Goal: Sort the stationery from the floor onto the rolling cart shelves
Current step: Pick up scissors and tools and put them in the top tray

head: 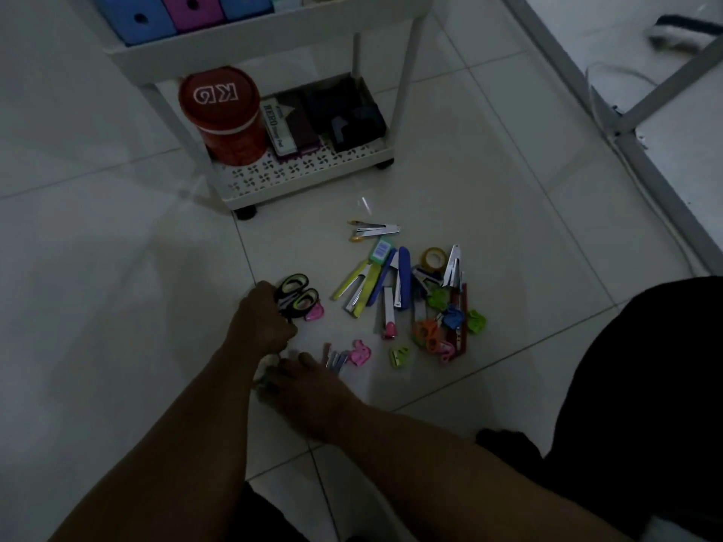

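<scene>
Where the dim light falls, a pale tiled floor (117, 267) with thin grout lines fills the room, and dark clothing closes the near right corner. Nearest the camera, the right hand (309, 393) lies low on the tiles with its fingers bent around something small; what it holds cannot be made out, so its grasp is uncertain. Just beyond it, the left hand (260, 318) is clenched around the blades of black scissors (297, 295) with lime-lined handles, the handles pointing toward the rolling cart (270, 45). To the right of the scissors lies the stationery pile (410, 291): staplers in yellow, blue and bare metal, a tape roll, orange scissors, small pink and green pieces that look like sharpeners. Beyond the pile stands the white cart on black wheels; its perforated bottom shelf holds a red round tub (223, 115), a box and dark items, hard to read. Blue and pink boxes (184, 11) on the shelf above are cut off by the frame's top.
</scene>
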Demonstrator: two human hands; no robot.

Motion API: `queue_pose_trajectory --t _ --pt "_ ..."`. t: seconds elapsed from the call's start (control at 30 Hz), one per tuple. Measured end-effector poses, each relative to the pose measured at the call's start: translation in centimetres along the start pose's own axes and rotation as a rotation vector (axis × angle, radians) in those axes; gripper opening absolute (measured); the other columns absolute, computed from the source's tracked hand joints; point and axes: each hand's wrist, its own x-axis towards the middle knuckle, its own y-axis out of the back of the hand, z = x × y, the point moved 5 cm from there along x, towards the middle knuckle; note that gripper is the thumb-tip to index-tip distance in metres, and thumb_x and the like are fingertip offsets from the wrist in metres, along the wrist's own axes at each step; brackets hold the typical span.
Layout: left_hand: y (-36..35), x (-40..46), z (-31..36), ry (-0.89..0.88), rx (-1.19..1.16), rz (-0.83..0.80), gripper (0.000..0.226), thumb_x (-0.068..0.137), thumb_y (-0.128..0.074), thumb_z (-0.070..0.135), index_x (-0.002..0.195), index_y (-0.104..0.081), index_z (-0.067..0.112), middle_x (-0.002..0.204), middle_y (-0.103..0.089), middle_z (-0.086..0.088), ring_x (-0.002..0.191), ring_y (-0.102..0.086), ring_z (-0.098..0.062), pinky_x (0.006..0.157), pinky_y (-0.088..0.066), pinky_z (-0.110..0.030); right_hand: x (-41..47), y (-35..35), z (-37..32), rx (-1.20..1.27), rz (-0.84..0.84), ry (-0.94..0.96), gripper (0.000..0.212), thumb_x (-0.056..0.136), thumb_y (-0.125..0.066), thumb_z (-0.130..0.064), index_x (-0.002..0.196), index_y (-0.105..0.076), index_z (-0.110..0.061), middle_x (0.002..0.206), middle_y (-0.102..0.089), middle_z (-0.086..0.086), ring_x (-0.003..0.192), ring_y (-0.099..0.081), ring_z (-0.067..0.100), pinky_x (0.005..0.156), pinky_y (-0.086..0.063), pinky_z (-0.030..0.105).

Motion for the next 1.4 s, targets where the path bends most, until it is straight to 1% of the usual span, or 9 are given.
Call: queue_pose_trajectory --t 0.13,0.27,0.4,0.53,0.6,0.67,0.87,1.03,1.4 --pt "-0.5 0.0 0.2 0.006 0.013 -0.002 0.056 0.063 -0.08 0.016 0.11 -0.053 0.003 0.11 -0.06 -0.019 0.101 -0.059 -0.035 0.079 -0.051 -0.037 0.1 0.6 1.1 0.052 0.101 -0.119 0.016 0.084 -0.066 -0.034 0.098 -0.072 -0.03 0.104 -0.068 -0.003 0.097 -0.059 0.02 0.081 -0.051 0.034" --pt "-0.5 0.3 1.1 0.007 -0.009 0.055 0.056 0.065 -0.082 0.028 0.106 -0.056 0.001 0.108 -0.059 -0.019 0.098 -0.06 -0.036 0.078 -0.051 -0.039 -1.0 1.2 5.3 0.016 0.051 -0.325 0.041 0.092 -0.036 -0.024 0.123 -0.061 -0.023 0.121 -0.061 0.006 0.112 -0.056 0.028 0.098 -0.045 0.049" --pt "-1.7 0.4 3.2 -0.052 -0.075 0.036 0.057 0.068 -0.081 0.038 0.102 -0.059 -0.002 0.103 -0.06 -0.023 0.096 -0.062 -0.036 0.079 -0.051 -0.042 -2.8 1.9 8.6 0.115 0.013 -0.476 0.048 0.082 -0.057 -0.017 0.13 -0.051 -0.018 0.136 -0.045 0.01 0.131 -0.037 0.032 0.111 -0.023 0.058" --pt "-2.5 0.8 4.9 -0.103 -0.122 0.025 0.063 0.07 -0.082 0.032 0.114 -0.056 -0.004 0.113 -0.059 -0.022 0.104 -0.059 -0.035 0.083 -0.046 -0.035 -7.9 4.2 13.5 0.088 0.36 -1.174 0.038 0.073 -0.066 -0.019 0.11 -0.059 -0.018 0.111 -0.059 0.007 0.104 -0.056 0.029 0.085 -0.049 0.045" --pt "-2.7 1.0 5.5 -0.112 -0.133 0.0 0.06 0.071 -0.082 0.021 0.116 -0.052 -0.004 0.115 -0.059 -0.022 0.105 -0.058 -0.034 0.08 -0.044 -0.033 -11.6 4.0 16.2 0.217 0.331 -1.613 0.04 0.077 -0.069 -0.022 0.114 -0.054 -0.017 0.113 -0.057 0.007 0.102 -0.054 0.027 0.079 -0.046 0.037" --pt "-2.9 1.1 5.8 -0.089 -0.132 -0.007 0.055 0.071 -0.08 0.014 0.116 -0.052 -0.002 0.114 -0.062 -0.021 0.103 -0.06 -0.033 0.08 -0.045 -0.034 -14.4 3.0 18.0 0.39 0.261 -1.808 0.047 0.082 -0.067 -0.031 0.121 -0.048 -0.013 0.121 -0.051 0.011 0.108 -0.051 0.03 0.086 -0.044 0.043" --pt "-3.2 1.3 6.0 0.023 -0.304 -0.077 0.052 0.067 -0.08 0.008 0.112 -0.054 0.007 0.1 -0.065 -0.012 0.09 -0.063 -0.027 0.076 -0.051 -0.032 -16.4 2.1 21.2 0.572 0.162 -1.801 0.048 0.096 -0.041 -0.047 0.122 -0.051 -0.008 0.126 -0.048 0.018 0.116 -0.047 0.037 0.097 -0.038 0.046" --pt "-2.1 1.6 6.8 0.088 -0.456 -0.064 0.012 0.073 -0.069 0.012 0.066 -0.061 0.017 0.064 -0.059 -0.003 0.065 -0.057 -0.022 0.057 -0.042 -0.028 -15.9 2.0 22.4 0.638 -0.082 -1.86 0.046 0.09 -0.05 -0.043 0.119 -0.052 -0.008 0.127 -0.05 0.017 0.125 -0.035 0.034 0.102 -0.026 0.046" --pt "-1.9 1.2 6.3 0.197 -0.717 -0.199 0.014 0.086 -0.054 -0.007 0.082 -0.061 0.004 0.067 -0.058 -0.011 0.057 -0.052 -0.02 0.05 -0.045 -0.026 -14.1 4.1 19.5 0.887 0.625 -2.12 0.029 0.091 -0.057 -0.022 0.114 -0.054 -0.004 0.113 -0.06 0.014 0.096 -0.06 0.032 0.076 -0.048 0.039"
